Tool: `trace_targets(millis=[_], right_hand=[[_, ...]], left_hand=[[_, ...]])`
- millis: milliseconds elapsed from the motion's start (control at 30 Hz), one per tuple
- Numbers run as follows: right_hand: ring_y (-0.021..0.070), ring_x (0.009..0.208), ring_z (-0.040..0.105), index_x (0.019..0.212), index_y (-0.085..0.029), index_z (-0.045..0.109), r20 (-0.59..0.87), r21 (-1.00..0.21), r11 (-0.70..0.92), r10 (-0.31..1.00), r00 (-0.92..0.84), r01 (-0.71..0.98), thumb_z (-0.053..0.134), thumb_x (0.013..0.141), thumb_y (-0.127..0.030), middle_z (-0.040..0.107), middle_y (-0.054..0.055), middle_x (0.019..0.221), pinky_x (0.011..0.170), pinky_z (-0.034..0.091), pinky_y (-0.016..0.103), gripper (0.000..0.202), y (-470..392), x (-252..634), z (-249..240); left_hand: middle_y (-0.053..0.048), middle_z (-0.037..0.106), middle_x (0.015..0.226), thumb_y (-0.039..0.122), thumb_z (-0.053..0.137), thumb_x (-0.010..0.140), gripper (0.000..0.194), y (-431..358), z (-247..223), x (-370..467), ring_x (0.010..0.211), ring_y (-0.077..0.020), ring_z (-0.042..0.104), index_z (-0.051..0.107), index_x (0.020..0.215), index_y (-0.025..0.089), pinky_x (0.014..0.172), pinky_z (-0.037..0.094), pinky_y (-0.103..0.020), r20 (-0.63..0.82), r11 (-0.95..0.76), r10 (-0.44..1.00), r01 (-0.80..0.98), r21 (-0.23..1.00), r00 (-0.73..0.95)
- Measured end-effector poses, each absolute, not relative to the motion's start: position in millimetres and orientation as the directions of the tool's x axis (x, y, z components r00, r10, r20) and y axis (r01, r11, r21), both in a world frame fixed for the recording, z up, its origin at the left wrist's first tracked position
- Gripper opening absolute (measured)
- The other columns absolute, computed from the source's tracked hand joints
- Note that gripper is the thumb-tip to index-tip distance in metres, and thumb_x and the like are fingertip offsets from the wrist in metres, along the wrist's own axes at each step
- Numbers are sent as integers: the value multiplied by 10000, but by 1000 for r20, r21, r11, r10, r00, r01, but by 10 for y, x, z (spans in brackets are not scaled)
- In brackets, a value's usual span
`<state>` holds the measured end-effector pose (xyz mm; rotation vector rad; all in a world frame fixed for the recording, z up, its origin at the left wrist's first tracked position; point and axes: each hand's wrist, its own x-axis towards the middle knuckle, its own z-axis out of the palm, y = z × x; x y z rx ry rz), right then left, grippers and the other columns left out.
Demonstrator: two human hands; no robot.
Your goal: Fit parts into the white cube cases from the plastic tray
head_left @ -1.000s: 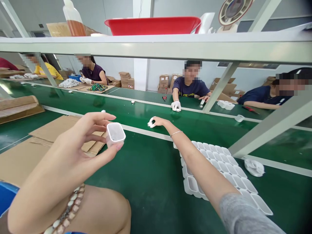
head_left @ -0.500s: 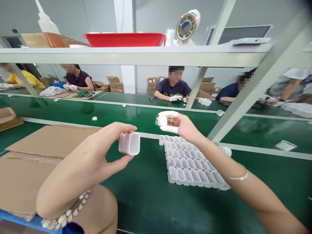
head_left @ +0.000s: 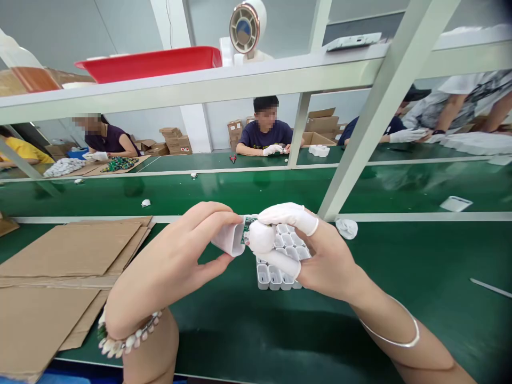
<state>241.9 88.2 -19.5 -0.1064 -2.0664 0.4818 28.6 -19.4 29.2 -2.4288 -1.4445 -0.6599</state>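
Observation:
Between its thumb and fingers, my left hand (head_left: pixel 196 242) grips a white plastic housing (head_left: pixel 230 239), its open end turned to the right. My right hand (head_left: pixel 316 245), wearing white finger cots, pinches a round white part (head_left: pixel 262 236) joined to a green circuit board (head_left: pixel 247 229). The board's edge is at the housing's mouth; whether any of it is inside I cannot tell. Partly hidden behind my right hand, rows of white housings (head_left: pixel 275 276) stand on the green bench with their open ends up.
Flat cardboard sheets (head_left: pixel 72 250) lie on the left. A slanted metal post (head_left: pixel 360 138) rises beyond my right hand, and a shelf (head_left: pixel 224 82) crosses above. A crumpled white cloth or glove (head_left: pixel 346 228) lies near the post. Several co-workers sit across the bench.
My right hand has brought the circuit board with its round white part left and down to the housing. My left hand has tilted the housing and moved slightly right. The camera view has shifted.

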Motion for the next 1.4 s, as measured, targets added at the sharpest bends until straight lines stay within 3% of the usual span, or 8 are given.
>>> trace_targets(millis=[233,567,1200,1400], right_hand=[[230,1035,691,1276,-277,580,825,-253,967,219,-521,6,688,857,-125,707,62,1169,827,605,359,458,895,2492,-226],[258,1037,692,1240,-239,609,815,-212,970,243,-526,119,683,887,-175,704,94,1150,839,605,395,366,852,2468,-254],[227,923,681,1344,-277,581,750,-257,949,314,-582,182,641,920,-228,682,80,1117,762,602,363,431,822,2482,-283],[237,930,702,1460,-264,475,753,-301,938,344,-561,170,682,908,-267,709,73,1111,801,626,401,590,866,2475,-293]], left_hand=[[-86,614,1238,203,570,929,322,-207,294,351,1118,-221,610,540,1250,209,868,548,-317,559,-427,748,904,-10,359],[-108,620,1231,185,549,943,314,-202,291,344,1098,-232,618,551,1257,191,854,544,-329,549,-423,734,901,-92,400],[-120,623,1200,155,540,931,337,-146,251,394,1062,-242,608,553,1267,171,843,536,-346,512,-430,744,894,-125,429],[-122,630,1209,188,568,928,342,-108,239,385,1056,-242,622,558,1269,166,822,551,-346,513,-420,753,901,-109,413]])
